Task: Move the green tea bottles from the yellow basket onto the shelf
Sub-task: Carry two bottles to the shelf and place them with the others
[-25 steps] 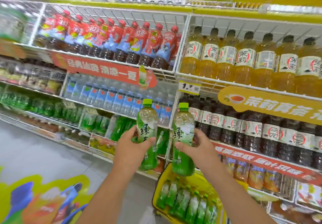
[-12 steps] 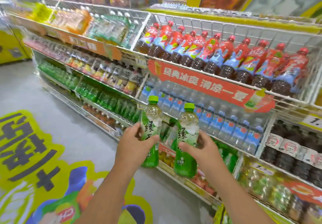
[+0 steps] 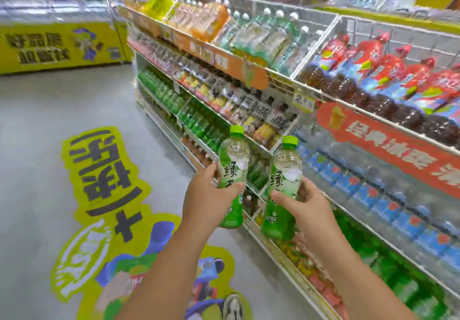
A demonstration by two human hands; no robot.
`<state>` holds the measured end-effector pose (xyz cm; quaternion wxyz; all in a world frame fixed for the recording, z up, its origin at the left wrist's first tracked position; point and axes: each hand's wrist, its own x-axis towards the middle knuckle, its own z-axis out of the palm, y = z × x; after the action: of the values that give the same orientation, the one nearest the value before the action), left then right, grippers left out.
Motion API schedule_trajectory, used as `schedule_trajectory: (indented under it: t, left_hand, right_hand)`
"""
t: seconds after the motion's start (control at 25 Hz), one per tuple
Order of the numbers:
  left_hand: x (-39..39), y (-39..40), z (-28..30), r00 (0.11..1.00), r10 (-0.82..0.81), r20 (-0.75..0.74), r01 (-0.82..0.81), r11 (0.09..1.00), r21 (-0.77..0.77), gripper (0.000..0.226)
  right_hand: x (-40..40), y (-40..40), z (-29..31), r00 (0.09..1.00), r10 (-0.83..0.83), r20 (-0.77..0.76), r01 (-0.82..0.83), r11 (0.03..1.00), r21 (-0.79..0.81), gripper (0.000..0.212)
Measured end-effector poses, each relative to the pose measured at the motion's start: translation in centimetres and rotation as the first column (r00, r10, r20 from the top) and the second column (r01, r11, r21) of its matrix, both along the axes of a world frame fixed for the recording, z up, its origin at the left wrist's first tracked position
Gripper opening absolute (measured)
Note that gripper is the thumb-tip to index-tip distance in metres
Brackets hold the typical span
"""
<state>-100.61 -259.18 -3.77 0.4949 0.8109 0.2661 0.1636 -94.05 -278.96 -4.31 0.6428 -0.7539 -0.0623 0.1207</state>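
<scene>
My left hand (image 3: pixel 207 196) grips one green tea bottle (image 3: pixel 232 170) round its middle, upright, green cap on top. My right hand (image 3: pixel 302 201) grips a second green tea bottle (image 3: pixel 283 182) the same way, just to the right of the first. Both bottles hang in front of the white wire shelf (image 3: pixel 261 145), level with its lower rows, where more green bottles (image 3: pixel 199 120) stand. The yellow basket is out of view.
The shelf runs from the far left to the near right, stocked with red-labelled dark bottles (image 3: pixel 388 70), blue-labelled bottles (image 3: pixel 373 187) and other drinks. A yellow chest (image 3: pixel 57 43) stands at the aisle's end. A floor sticker (image 3: pixel 104 195) and my shoe (image 3: pixel 232 306) are below.
The view has swung left along the aisle, so the basket left the frame and more floor shows. Both hands kept their bottles, still side by side in front of me.
</scene>
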Motion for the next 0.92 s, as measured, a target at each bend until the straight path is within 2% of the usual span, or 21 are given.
schedule_trajectory:
  t: [0.12, 0.32, 0.48, 0.6, 0.72, 0.84, 0.88, 0.92]
  left_hand:
    - [3.5, 4.4, 0.1, 1.000, 0.026, 0.004, -0.026, 0.999, 0.020, 0.037]
    - [9.9, 11.4, 0.8, 0.997, 0.072, -0.014, -0.071, 0.996, 0.046, 0.046]
    - [14.0, 16.7, 1.3, 0.996, 0.083, -0.018, -0.083, 0.996, 0.013, 0.078]
    - [17.4, 22.0, 1.3, 0.999, 0.043, 0.009, -0.043, 0.999, -0.010, 0.066]
    - [20.6, 27.9, 1.6, 0.998, -0.055, 0.024, 0.056, 0.998, -0.027, 0.055]
    - [24.0, 34.0, 2.7, 0.986, -0.162, 0.024, 0.162, 0.987, -0.002, 0.044]
    - [25.0, 35.7, 3.2, 0.980, -0.196, 0.025, 0.196, 0.980, 0.009, 0.041]
    - [25.9, 37.2, 3.9, 0.972, -0.232, 0.036, 0.231, 0.973, 0.007, 0.037]
  right_hand:
    - [4.8, 5.0, -0.7, 1.000, 0.017, 0.014, -0.018, 0.999, 0.046, 0.051]
    - [12.1, 12.5, -0.1, 0.997, 0.081, 0.002, -0.081, 0.992, 0.094, 0.045]
    - [16.0, 17.6, 0.8, 0.993, 0.117, 0.008, -0.117, 0.988, 0.101, 0.048]
    - [18.8, 22.7, 1.2, 0.997, 0.073, 0.022, -0.074, 0.994, 0.076, 0.051]
    - [20.5, 27.6, 1.7, 1.000, 0.015, 0.027, -0.017, 0.997, 0.074, 0.042]
    - [21.6, 32.5, 2.7, 0.995, -0.099, 0.014, 0.098, 0.991, 0.092, 0.042]
    - [21.9, 33.6, 2.7, 0.992, -0.123, 0.013, 0.121, 0.987, 0.108, 0.044]
    - [22.2, 34.9, 3.0, 0.989, -0.149, 0.017, 0.146, 0.981, 0.128, 0.057]
